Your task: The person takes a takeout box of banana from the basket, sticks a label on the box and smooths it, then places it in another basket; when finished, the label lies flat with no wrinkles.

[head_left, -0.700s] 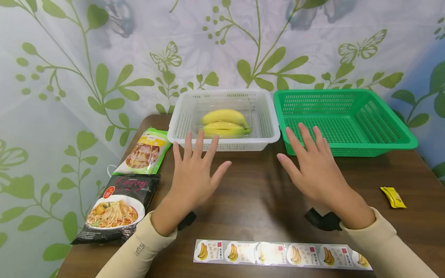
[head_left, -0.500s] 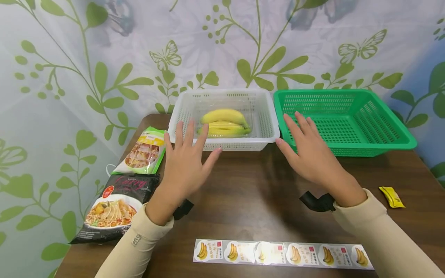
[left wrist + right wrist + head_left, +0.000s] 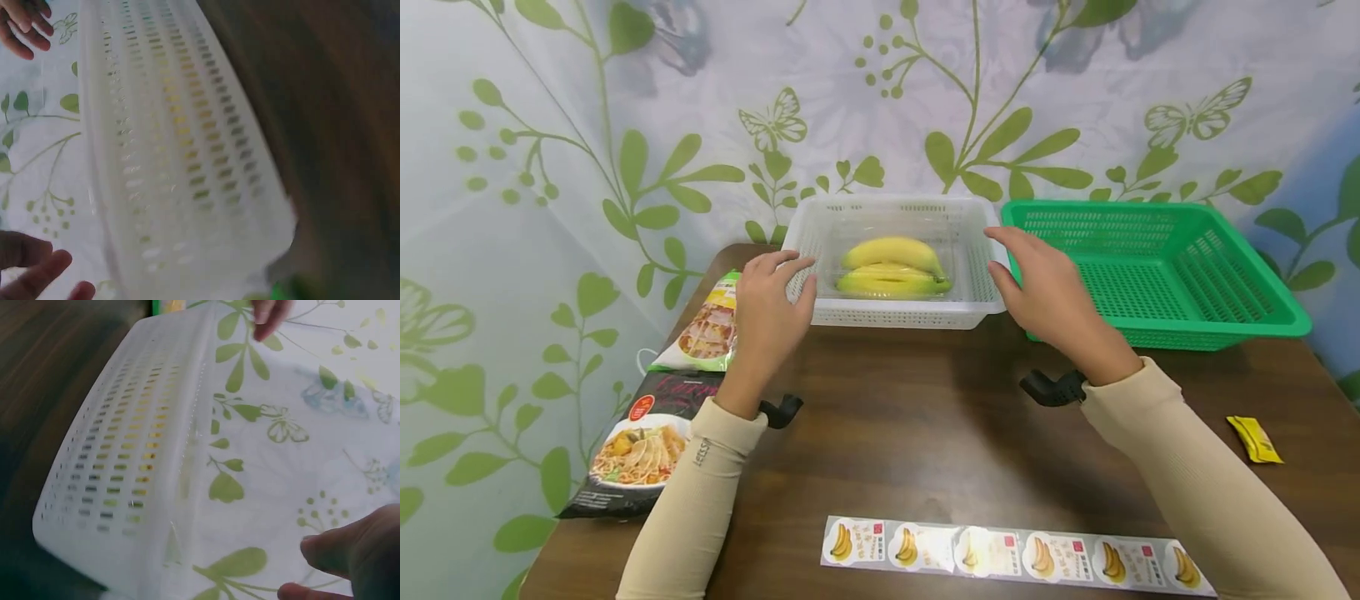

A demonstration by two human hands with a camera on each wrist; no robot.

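Bananas (image 3: 891, 254) in a clear tray lie inside a white slotted basket (image 3: 895, 307) at the back of the table. My left hand (image 3: 771, 304) hovers at the basket's left end, fingers loosely bent, overlapping its corner in the head view. On the other end, my right hand (image 3: 1047, 287) reaches over the right rim with its thumb apart from the fingers. Both wrist views show bent fingers above the rim of the white basket (image 3: 187, 125), with nothing held. A green basket (image 3: 1225, 328) stands to the right, partly behind my right hand.
Left of the baskets lie a green-and-white food bag (image 3: 703, 333) and a black noodle bag (image 3: 640, 454). A strip of banana stickers (image 3: 1022, 554) lies along the front. At the right is a small yellow packet (image 3: 1255, 439). A patterned curtain (image 3: 820, 108) hangs behind.
Both hands have moved from spread fingers in front of the baskets to the white basket's two ends. Their fingers have bent inward, and the right hand has shifted left.
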